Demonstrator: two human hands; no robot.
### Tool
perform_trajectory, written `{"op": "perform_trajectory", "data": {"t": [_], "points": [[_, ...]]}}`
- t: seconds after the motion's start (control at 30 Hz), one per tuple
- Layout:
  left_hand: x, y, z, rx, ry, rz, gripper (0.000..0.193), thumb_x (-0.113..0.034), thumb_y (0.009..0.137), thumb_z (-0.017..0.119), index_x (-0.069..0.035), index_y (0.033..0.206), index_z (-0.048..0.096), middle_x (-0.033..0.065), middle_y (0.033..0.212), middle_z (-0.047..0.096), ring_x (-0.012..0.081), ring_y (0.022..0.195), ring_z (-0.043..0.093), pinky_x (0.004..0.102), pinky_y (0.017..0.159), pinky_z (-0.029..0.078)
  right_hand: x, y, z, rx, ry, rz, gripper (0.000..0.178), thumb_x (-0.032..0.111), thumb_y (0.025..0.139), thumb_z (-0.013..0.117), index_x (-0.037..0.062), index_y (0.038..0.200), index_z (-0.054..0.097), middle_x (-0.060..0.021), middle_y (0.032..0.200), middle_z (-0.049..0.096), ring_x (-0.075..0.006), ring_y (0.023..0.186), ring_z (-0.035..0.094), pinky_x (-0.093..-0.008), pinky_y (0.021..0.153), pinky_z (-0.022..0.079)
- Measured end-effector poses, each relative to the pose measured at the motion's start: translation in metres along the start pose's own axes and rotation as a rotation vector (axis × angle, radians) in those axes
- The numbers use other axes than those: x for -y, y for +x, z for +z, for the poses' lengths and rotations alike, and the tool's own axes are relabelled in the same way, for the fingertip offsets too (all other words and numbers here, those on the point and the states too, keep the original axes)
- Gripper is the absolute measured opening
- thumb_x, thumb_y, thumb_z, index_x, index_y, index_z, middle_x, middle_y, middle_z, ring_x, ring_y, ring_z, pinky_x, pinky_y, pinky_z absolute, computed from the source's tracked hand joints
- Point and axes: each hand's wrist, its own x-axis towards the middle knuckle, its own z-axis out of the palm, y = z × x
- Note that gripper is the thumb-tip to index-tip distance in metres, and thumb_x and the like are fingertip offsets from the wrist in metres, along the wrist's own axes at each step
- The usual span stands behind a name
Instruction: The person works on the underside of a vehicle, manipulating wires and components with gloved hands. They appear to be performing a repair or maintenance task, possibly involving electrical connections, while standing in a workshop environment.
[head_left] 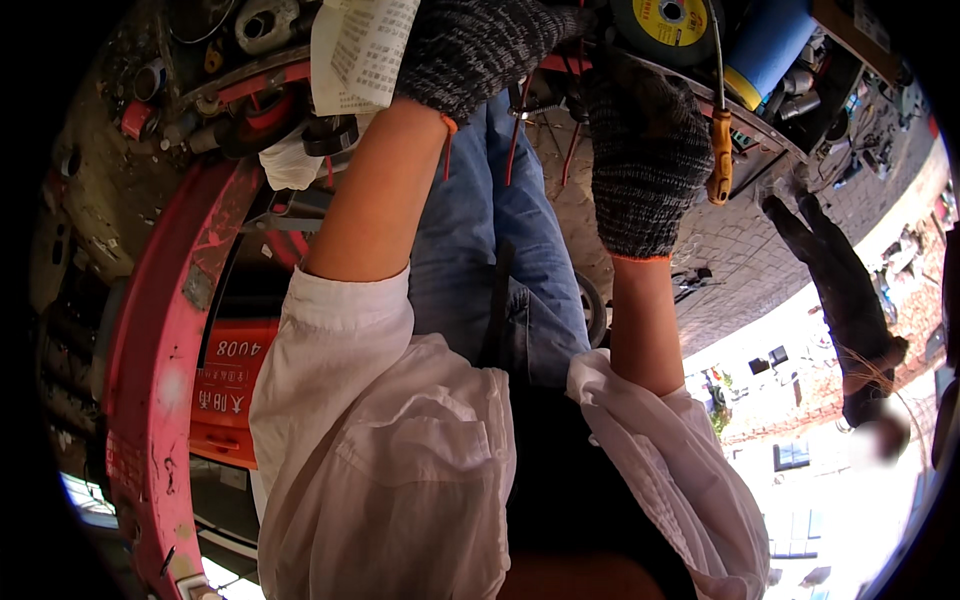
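My left hand (480, 55), in a dark grey knitted glove, reaches to the upper edge with its fingers drawn together. Beside it, my right hand (648, 150), gloved alike, is curled with its fingertips turned away. Whatever lies between the fingers is dark and hidden. Thin red wires (517, 140) hang below and between the hands. A printed paper sheet (362, 55) is next to my left wrist. Close to the right glove is a screwdriver (720, 155) with an orange-yellow handle, and above it a cutting disc (672, 22) with a yellow label.
A blue roll (775, 45) lies among metal parts at the upper right. Worn red metal framing (155, 350) runs along the left, beside an orange-red panel (225, 390). Paving (745, 235) stretches to the right, where another person (845, 290) stands in dark clothes.
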Motion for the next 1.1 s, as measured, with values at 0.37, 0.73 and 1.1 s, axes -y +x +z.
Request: {"op": "perform_trajectory", "data": {"t": [0.37, 0.73, 1.1], "points": [[0.005, -0.001, 0.005, -0.048, -0.092, 0.036, 0.02, 0.0, 0.084, 0.077, 0.0, 0.105, 0.073, 0.0107, 0.099, 0.076, 0.0225, 0.095, 0.071, 0.0351, 0.089, 0.056, 0.003, 0.003, 0.001, 0.004, -0.06, -0.051, 0.017, 0.003, 0.089, 0.072, 0.0043, 0.105, 0.078, -0.0158, 0.098, 0.076, -0.0299, 0.091, 0.074, -0.035, 0.085, 0.057], [0.005, -0.007, 0.009, -0.19, 0.11, 0.165, 0.015, -0.002, 0.084, 0.076, -0.002, 0.098, 0.072, 0.0097, 0.093, 0.075, 0.0224, 0.088, 0.072, 0.0348, 0.083, 0.056, 0.009, 0.006, 0.003, 0.036, -0.21, -0.035, 0.021, 0.006, 0.092, 0.074, 0.0036, 0.112, 0.077, -0.0142, 0.101, 0.077, -0.0252, 0.092, 0.075, -0.0333, 0.085, 0.057], [0.017, -0.006, 0.014, -0.191, -0.052, 0.135, 0.016, 0.003, 0.084, 0.074, -0.001, 0.1, 0.072, 0.0092, 0.095, 0.077, 0.0186, 0.088, 0.072, 0.0326, 0.084, 0.056, 0.018, 0.004, 0.004, 0.045, -0.241, 0.009, 0.021, 0.006, 0.092, 0.074, 0.0034, 0.113, 0.077, -0.0142, 0.102, 0.077, -0.0243, 0.091, 0.075, -0.0332, 0.084, 0.058]]}}
